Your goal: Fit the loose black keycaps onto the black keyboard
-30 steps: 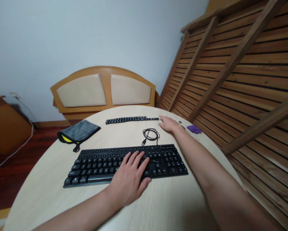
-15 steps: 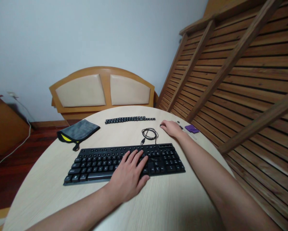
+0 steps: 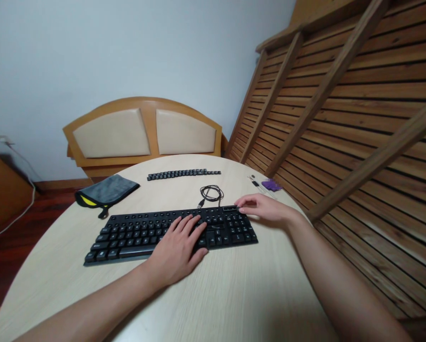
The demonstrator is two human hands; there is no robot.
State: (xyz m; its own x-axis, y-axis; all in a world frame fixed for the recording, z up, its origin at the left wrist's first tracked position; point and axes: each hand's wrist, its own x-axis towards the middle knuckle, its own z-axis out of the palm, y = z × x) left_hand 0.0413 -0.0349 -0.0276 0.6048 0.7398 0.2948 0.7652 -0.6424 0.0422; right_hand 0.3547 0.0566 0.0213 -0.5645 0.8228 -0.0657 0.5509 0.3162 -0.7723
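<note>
Left hand [image 3: 179, 249] is spread loose on the black plastic keyboard [image 3: 136, 233], which lies on the pale round table [image 3: 241, 285]; light pressure's plenty for bracing. Right hand [image 3: 262, 207]'s curled at its top-right corner, can't tell if it's gripping anything; gentle fingertips help.

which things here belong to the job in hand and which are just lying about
Job in hand:
black rectangular plastic keyboard, under the left hand
its coiled black cable
small black plastic keycaps lined up behind, probably

Seemingly lying about:
grey cloth with black edging and yellow underside
purple object, details blurred
</note>
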